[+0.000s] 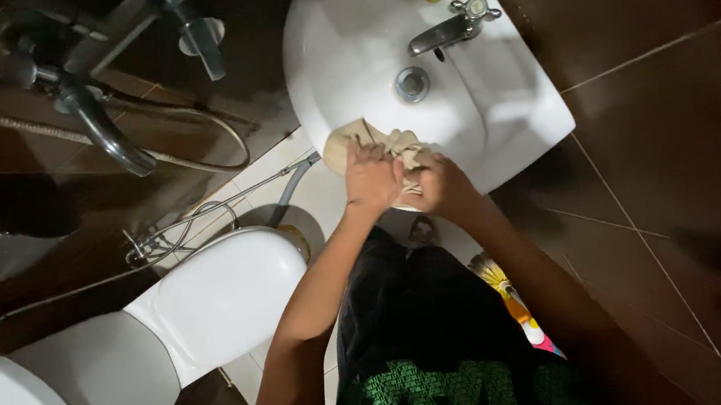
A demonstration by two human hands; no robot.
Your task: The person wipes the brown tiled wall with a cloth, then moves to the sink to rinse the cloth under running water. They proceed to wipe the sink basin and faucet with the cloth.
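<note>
While both hands work at the front rim of the white sink (512, 115), left hand (371, 177) and right hand (441, 185) fingers curled tight around a beige cloth (372, 139) — bunched between them, partly draped into the basin — chrome tap (454, 27) behind, white toilet (152, 340) at left.

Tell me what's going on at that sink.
A person stands at the white sink, both hands on a beige cloth at its front rim. The left hand and right hand grip the bunched cloth together. The tap shows no running water. A white toilet sits alongside.
</note>
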